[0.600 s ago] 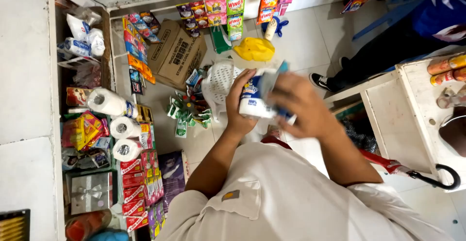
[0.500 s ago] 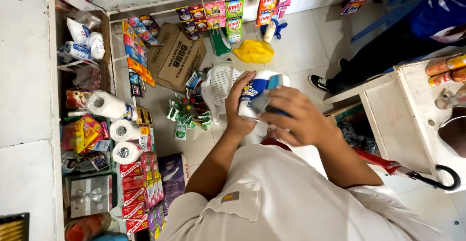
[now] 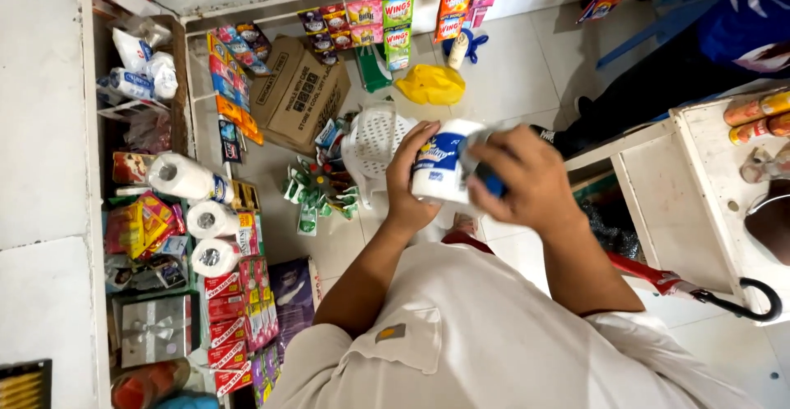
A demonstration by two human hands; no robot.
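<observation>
Holding a white packet (image 3: 442, 162) with blue print in front of the chest, above the floor (image 3: 535, 72), the left hand (image 3: 409, 180) has its fingers wrapped around the packet's left side while the right hand (image 3: 527, 180) grips the right end. A white basket (image 3: 372, 139) sits on the floor just beyond. Judging by this, the packet is lifted but not yet set anywhere.

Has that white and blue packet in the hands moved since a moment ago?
Yes. The white and blue packet has swung upright, staying right of the white basket.
</observation>
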